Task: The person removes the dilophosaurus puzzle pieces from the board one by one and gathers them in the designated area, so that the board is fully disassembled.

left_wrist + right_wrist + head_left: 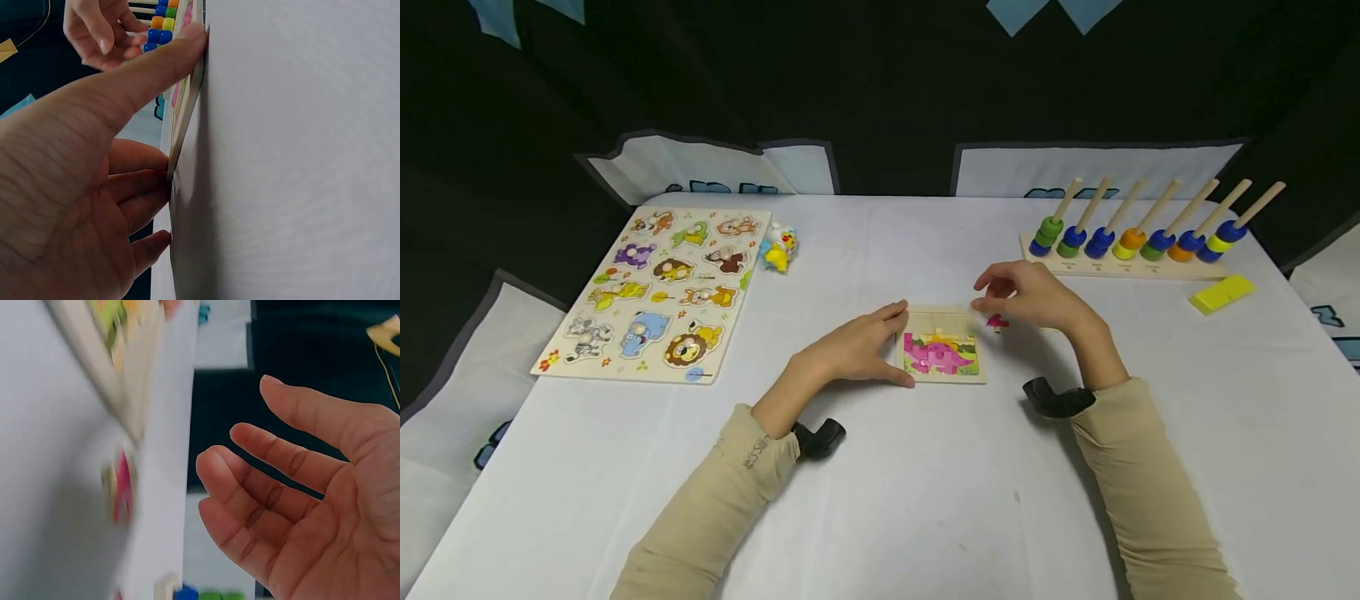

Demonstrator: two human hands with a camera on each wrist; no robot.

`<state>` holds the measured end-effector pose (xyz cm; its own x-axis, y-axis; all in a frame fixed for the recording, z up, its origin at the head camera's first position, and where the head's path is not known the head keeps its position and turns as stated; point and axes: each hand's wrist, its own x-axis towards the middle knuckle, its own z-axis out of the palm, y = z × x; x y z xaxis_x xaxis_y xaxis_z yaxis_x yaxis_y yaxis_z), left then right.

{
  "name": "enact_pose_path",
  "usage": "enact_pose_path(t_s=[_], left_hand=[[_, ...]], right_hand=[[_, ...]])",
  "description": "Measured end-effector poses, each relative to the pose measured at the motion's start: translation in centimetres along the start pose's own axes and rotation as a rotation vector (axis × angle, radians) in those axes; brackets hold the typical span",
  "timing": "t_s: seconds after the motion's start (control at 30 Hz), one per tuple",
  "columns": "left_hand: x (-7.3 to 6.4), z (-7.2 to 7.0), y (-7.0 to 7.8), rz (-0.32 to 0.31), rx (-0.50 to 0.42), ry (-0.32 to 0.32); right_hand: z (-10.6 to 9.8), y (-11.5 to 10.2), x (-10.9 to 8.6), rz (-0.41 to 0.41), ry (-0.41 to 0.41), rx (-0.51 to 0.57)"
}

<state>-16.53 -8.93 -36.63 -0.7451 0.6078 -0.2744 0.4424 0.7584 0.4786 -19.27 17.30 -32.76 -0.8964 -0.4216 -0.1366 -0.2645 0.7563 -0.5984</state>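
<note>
A small wooden dinosaur jigsaw puzzle [942, 357] lies on the table in the head view, its pink dinosaur mostly assembled and bare wood showing along the far side of its tray. My left hand [859, 346] holds the tray's left side, thumb at the near corner and fingers at the far one. In the left wrist view the thumb [156, 72] lies along the tray's edge. My right hand [1026, 293] hovers near the far right corner with loosely bent fingers and nothing between them. Below it a loose pink puzzle piece [124, 487] lies on the table.
At left lies an animal peg puzzle board [651, 296], with a small chick-like toy [780, 248] beside it. A bead-stacking rack [1131, 265] stands at the back right. In front of its right end is a yellow block [1222, 294].
</note>
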Motion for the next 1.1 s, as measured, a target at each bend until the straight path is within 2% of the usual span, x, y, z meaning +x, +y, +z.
enact_pose_path(t_s=[0.23,0.37,0.5,0.67,1.1], left_hand=[[-0.1,0.0,-0.1,0.002,-0.005,0.007],[-0.1,0.0,-0.1,0.004,0.003,0.003],[-0.1,0.0,-0.2,0.009,0.006,0.002],[-0.1,0.0,-0.2,0.015,0.017,0.004],[0.1,0.0,-0.3,0.011,0.022,0.002]], right_hand=[[2.9,-2.8,2.0,-0.083,-0.089,-0.019],[4.6,-3.8,2.7,-0.093,-0.139,-0.048],[5.9,-4.1,2.8,-0.081,-0.144,-0.081],[6.5,-4.4,2.6,-0.059,-0.135,-0.077],[6.9,-4.4,2.5,-0.097,-0.145,-0.038]])
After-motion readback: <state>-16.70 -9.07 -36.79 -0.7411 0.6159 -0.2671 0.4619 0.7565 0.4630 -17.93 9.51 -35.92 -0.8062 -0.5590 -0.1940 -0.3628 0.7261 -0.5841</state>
